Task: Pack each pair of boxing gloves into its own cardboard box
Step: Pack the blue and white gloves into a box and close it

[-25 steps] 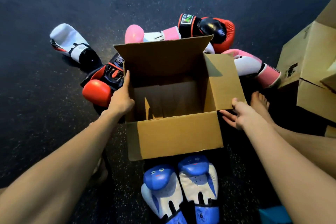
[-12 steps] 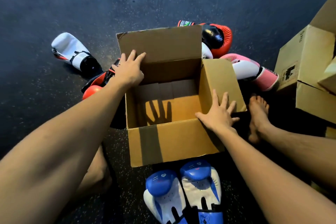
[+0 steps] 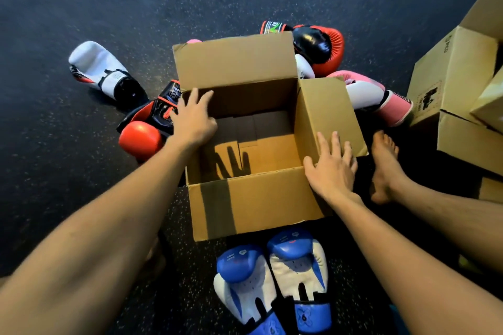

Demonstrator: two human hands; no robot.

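An open, empty cardboard box (image 3: 253, 198) stands on the dark floor in front of me. My left hand (image 3: 194, 119) rests with spread fingers on its left rim near the back flap. My right hand (image 3: 333, 168) presses flat on the right flap. A blue-and-white pair of gloves (image 3: 275, 280) lies just in front of the box. A red-and-black glove (image 3: 148, 128) lies at the box's left, its mate (image 3: 318, 46) behind the box. A pink-and-white glove (image 3: 373, 95) lies at the right, and a white glove (image 3: 100, 71) farther left.
More cardboard boxes (image 3: 462, 95) are stacked at the right edge. My bare foot (image 3: 386, 166) rests between them and the open box. A pink glove tip (image 3: 194, 41) peeks over the back flap. Speckled dark floor stretches beyond.
My left hand went from the box's left side up to the rim by the back flap. My right hand moved from beside the right flap onto it. The back flap now stands more upright.
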